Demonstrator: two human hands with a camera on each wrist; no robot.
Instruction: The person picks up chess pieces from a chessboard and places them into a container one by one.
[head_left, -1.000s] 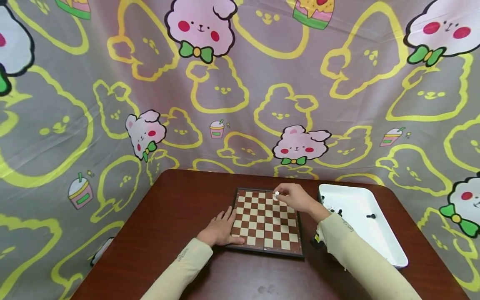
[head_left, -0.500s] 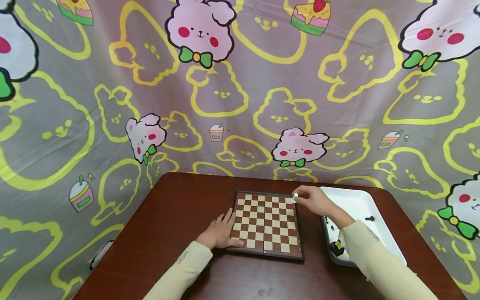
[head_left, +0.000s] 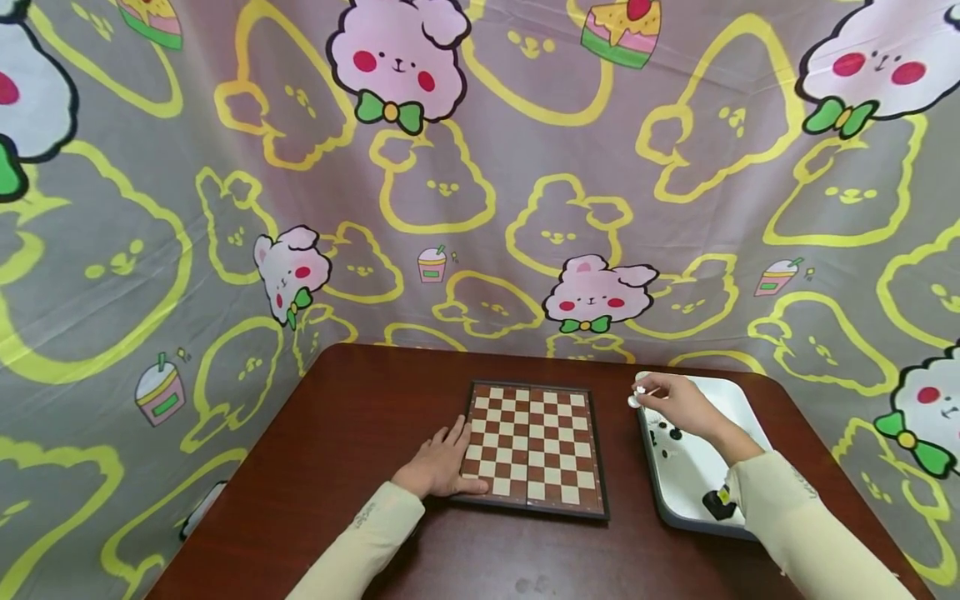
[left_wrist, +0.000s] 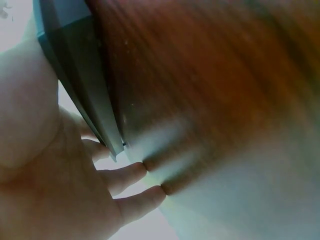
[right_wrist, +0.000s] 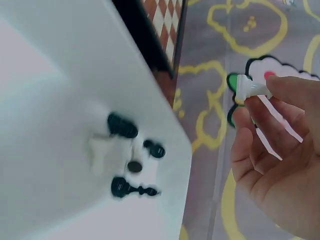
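Note:
Between the right thumb and fingertips a small white chess piece (right_wrist: 245,89) is pinched; the fingers hide part of it, so its kind is unclear. That right hand (head_left: 682,404) is raised over the far left edge of a white tray (head_left: 690,475). A brown-and-cream chessboard (head_left: 536,450) lies flat on the table with no pieces on its squares. At the board's near left corner rests the left hand (head_left: 438,462), fingers spread, thumb on the board. In the left wrist view the palm stands beside the board's dark side (left_wrist: 85,65).
Several chess pieces lie in the tray, among them a black chess piece (right_wrist: 132,189) on its side. A black device with a yellow mark (head_left: 720,502) shows at the right sleeve. Brown table (head_left: 375,400) surrounds the board, and a patterned curtain (head_left: 480,250) hangs behind.
Holding the white chess piece, the right hand has moved rightward from over the board's far side, past its right edge, to the tray. The left hand has stayed at the board's corner.

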